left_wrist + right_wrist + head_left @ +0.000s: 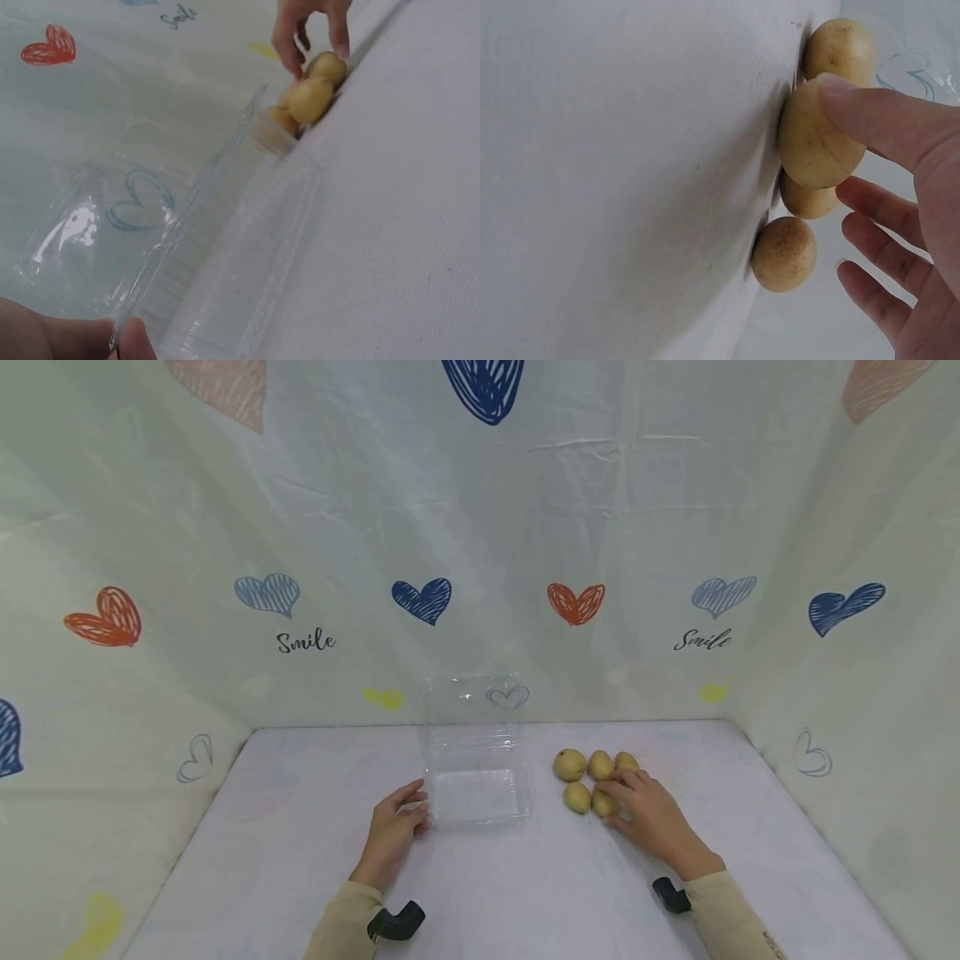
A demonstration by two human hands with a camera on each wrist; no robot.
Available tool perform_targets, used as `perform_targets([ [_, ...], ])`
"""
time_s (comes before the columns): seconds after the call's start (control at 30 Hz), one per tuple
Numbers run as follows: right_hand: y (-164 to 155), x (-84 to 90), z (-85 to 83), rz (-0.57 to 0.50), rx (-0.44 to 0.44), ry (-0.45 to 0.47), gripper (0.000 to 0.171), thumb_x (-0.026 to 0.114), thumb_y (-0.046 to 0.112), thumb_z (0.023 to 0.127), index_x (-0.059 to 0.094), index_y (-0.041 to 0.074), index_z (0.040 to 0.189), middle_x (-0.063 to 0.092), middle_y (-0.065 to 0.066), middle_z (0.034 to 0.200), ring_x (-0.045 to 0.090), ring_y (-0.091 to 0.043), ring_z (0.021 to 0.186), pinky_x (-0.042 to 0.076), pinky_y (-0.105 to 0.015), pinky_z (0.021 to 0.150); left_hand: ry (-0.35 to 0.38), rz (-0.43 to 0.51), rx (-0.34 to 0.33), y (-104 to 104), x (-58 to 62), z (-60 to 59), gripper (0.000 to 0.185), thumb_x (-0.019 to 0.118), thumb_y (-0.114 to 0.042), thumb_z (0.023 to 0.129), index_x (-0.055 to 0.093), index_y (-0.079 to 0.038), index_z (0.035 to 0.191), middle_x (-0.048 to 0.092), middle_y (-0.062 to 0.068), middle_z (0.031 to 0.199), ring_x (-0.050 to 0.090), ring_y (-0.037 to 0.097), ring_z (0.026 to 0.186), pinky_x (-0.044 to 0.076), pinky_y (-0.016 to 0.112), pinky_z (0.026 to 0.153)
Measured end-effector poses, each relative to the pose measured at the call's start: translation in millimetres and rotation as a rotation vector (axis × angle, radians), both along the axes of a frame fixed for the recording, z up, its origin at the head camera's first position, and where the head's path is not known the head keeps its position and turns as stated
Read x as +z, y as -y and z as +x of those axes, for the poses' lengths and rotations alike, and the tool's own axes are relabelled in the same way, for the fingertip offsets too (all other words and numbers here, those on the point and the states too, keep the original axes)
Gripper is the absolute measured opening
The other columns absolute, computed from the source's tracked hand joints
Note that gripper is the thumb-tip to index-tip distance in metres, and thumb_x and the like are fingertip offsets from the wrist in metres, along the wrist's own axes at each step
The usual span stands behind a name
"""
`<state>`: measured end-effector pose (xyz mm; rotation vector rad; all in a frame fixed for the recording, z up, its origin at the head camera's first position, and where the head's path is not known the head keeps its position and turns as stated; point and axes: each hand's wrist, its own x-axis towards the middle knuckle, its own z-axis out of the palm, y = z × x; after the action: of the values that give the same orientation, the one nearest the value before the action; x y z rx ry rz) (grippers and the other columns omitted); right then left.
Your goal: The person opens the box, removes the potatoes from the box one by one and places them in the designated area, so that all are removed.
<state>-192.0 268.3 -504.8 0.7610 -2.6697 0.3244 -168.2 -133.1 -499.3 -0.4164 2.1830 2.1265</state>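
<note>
A clear plastic clamshell container (480, 797) stands on the table with its lid (472, 710) raised at the back. My left hand (393, 835) is at its left side; in the left wrist view, thumb and finger pinch the container's edge (142, 281). To the right lie several small yellow potatoes (570, 765) in two rows. My right hand (654, 820) grips the front right potato (817, 142), thumb on the near face and fingers round the far side. Another potato (577, 797) sits just left of it, and the back row is partly covered by the fingers.
A white cloth covers the table (510, 893). Behind and at both sides hangs a pale curtain (480, 527) printed with hearts and "Smile". Black wrist mounts (397, 922) show on both forearms.
</note>
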Motion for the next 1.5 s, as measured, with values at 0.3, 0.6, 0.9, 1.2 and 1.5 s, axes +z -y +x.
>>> perform_targets([
  [0.3,0.1,-2.0,-0.1,0.005,0.009,-0.062,0.053,0.101,0.009,0.065,0.078,0.008,0.113,0.068,-0.01,0.11,0.065,-0.03,0.1,0.059,-0.047,0.08,0.001,-0.001,-0.005,0.2,1.4,1.0,0.049,0.058,0.01,0.102,0.05,0.009,0.15,0.055,0.024,0.133,0.06,0.015,0.089,0.059,0.022,0.074],
  [0.6,0.2,-4.4,-2.6,-0.006,0.023,-0.078,0.052,0.1,0.007,0.064,0.078,0.01,0.111,0.068,-0.008,0.11,0.066,-0.028,0.101,0.059,-0.045,0.079,-0.006,-0.001,-0.007,-0.1,1.4,1.7,0.049,0.058,0.011,0.101,0.05,0.009,0.15,0.055,0.024,0.132,0.061,0.015,0.088,0.059,0.021,0.073],
  [0.9,1.0,-2.8,-1.5,0.011,-0.007,-0.046,0.051,0.099,0.009,0.068,0.077,0.008,0.114,0.069,-0.009,0.113,0.065,-0.029,0.102,0.059,-0.046,0.08,-0.004,-0.006,0.0,-1.0,3.1,1.6,0.049,0.058,0.011,0.101,0.05,0.009,0.15,0.055,0.025,0.133,0.061,0.017,0.089,0.059,0.022,0.073],
  [1.2,-4.2,3.6,2.1,-0.002,-0.031,-0.042,0.054,0.1,0.008,0.067,0.076,0.005,0.115,0.069,-0.011,0.113,0.065,-0.032,0.099,0.058,-0.049,0.079,0.005,0.005,-0.002,-0.3,6.3,0.7,0.048,0.059,0.009,0.102,0.05,0.01,0.149,0.055,0.026,0.133,0.061,0.016,0.09,0.058,0.021,0.072],
  [1.5,-19.6,8.6,6.5,-0.024,-0.073,-0.056,0.053,0.098,0.008,0.07,0.076,0.004,0.117,0.069,-0.013,0.115,0.065,-0.035,0.101,0.058,-0.053,0.082,0.011,0.014,-0.017,0.5,4.3,-0.2,0.049,0.057,0.009,0.102,0.048,0.01,0.151,0.053,0.027,0.135,0.06,0.017,0.089,0.059,0.021,0.072],
])
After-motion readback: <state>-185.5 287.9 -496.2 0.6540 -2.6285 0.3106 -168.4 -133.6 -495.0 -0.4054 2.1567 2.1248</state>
